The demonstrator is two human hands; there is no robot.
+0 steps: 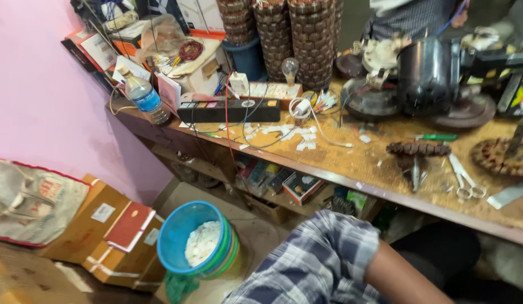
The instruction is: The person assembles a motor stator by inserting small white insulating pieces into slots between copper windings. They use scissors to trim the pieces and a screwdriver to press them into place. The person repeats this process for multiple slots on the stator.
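Neither of my hands shows. Only a plaid sleeve (312,264) and a bare forearm (396,278) cross the bottom edge, and the hand end runs out of the picture. Nearest above the arm is the wooden workbench (351,163). On it lie a wound motor core on a shaft (417,151), a pair of scissors (463,179) and a green-handled screwdriver (437,137). Small white paper strips (292,135) are scattered near a black power strip (229,111).
A blue bucket of white scraps (197,239) stands on the floor beside cardboard boxes (95,225), a red book (129,225) and a cloth bag (30,202). A water bottle (146,98), a bulb (289,68), stacked motor cores (312,39) and a black motor housing (427,73) crowd the bench. Another person (413,17) stands behind it.
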